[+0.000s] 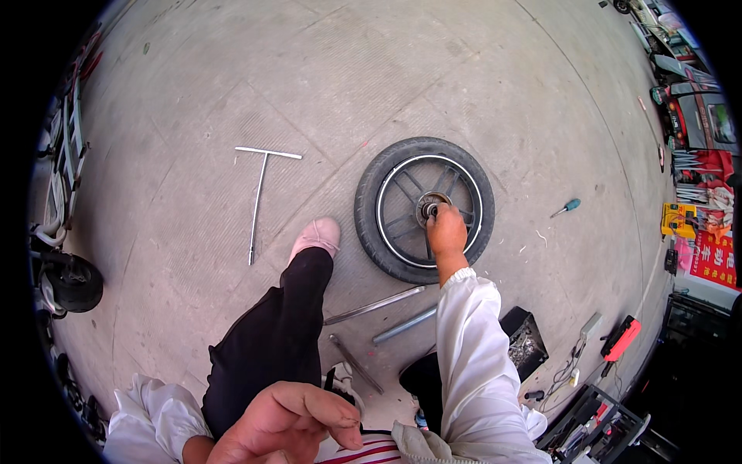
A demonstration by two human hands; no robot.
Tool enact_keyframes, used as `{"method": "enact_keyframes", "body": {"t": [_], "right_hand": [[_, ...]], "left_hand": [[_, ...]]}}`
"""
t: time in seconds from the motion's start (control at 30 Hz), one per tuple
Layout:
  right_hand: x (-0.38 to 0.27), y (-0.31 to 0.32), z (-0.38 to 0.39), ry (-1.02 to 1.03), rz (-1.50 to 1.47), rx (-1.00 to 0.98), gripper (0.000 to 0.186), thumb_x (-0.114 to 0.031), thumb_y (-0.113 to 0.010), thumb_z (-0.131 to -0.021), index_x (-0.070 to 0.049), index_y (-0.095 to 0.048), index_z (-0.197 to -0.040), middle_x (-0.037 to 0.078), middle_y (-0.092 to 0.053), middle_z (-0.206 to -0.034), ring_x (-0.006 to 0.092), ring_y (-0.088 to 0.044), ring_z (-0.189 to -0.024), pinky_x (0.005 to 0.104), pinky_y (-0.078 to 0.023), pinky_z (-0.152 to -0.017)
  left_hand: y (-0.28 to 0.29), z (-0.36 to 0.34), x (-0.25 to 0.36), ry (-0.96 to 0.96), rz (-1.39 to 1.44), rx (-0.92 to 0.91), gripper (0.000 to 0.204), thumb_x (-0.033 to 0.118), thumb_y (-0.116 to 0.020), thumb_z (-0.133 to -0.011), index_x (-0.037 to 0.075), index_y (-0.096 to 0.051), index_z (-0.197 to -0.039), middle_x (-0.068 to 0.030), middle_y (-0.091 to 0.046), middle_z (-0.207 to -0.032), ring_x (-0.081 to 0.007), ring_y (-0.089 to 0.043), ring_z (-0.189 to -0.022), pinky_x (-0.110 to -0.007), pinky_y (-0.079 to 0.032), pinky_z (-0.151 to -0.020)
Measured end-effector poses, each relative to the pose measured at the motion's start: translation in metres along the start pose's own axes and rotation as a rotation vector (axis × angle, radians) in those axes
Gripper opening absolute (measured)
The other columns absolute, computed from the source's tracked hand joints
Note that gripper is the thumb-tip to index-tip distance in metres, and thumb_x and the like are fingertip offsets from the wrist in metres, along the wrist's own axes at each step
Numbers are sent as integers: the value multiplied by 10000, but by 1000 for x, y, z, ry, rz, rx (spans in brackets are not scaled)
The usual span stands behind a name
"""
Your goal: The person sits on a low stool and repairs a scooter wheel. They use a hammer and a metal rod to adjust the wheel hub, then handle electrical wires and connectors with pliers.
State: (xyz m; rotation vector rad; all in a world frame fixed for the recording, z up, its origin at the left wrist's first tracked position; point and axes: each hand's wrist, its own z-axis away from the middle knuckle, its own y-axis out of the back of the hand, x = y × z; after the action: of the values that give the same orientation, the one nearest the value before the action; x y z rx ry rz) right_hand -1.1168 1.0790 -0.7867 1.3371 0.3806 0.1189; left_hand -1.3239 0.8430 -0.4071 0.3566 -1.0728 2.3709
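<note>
A spoked wheel with a black tyre [370, 232] lies flat on the floor in front of me, right of centre. My right hand [448, 232] reaches to its hub [426, 203], fingers closed on a small round metal part [431, 209] at the centre. The hand partly hides this part, so I cannot tell if it sits in the hub or is apart from it. My left hand [286, 424] is raised close to me, away from the wheel, its fingers loosely bent with nothing seen in them.
A T-handle wrench [260, 197] lies left of my pink shoe [317, 236]. Metal bars [375, 305] lie below the wheel. To the right are a blue-handled screwdriver [570, 205], a black tray of small parts [525, 344] and a red-black tool [621, 339]. Vehicles line the left edge.
</note>
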Motion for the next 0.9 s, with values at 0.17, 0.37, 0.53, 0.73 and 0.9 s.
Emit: {"method": "enact_keyframes", "body": {"t": [0.17,0.37,0.53,0.73,0.9], "right_hand": [[-4,3,-1,-16,-18,-25,231,-163,-697,-793,-45,-594,-963,167,-610,-1001,362,-616,-950,453,-521,-793],[-5,2,6,68,-104,117,215,-129,-685,-800,-66,-613,-993,152,-600,-1020,365,-609,-956,451,-517,-795],[-1,-3,1,86,-110,95,164,-126,-677,-801,-59,-664,-950,173,-603,-991,369,-610,-937,448,-502,-803],[0,0,-8,22,-30,-9,217,-129,-664,-810,-64,-659,-1018,162,-596,-1053,355,-607,-987,457,-505,-834],[1,8,58,-216,-404,438,453,-141,-674,-832,26,-522,-1225,220,-547,-1126,385,-511,-1100,426,-418,-949]], "left_hand": [[0,0,2,31,20,-9,631,474,-602,-847,-44,-468,-1183,-123,-507,-1068,-198,-484,-975,-306,-353,-890],[-1,-1,2,34,24,-13,620,467,-600,-851,-47,-468,-1174,-127,-505,-1075,-200,-482,-969,-305,-352,-884],[-2,0,2,41,4,-11,622,466,-595,-854,-52,-467,-1174,-128,-505,-1082,-198,-483,-969,-300,-354,-881],[-7,0,0,45,7,-50,623,473,-588,-858,-56,-472,-1166,-128,-514,-1076,-192,-486,-962,-299,-362,-881],[0,1,0,13,-3,-33,617,480,-582,-859,-57,-484,-1146,-123,-523,-1072,-192,-489,-953,-300,-370,-868]]}}
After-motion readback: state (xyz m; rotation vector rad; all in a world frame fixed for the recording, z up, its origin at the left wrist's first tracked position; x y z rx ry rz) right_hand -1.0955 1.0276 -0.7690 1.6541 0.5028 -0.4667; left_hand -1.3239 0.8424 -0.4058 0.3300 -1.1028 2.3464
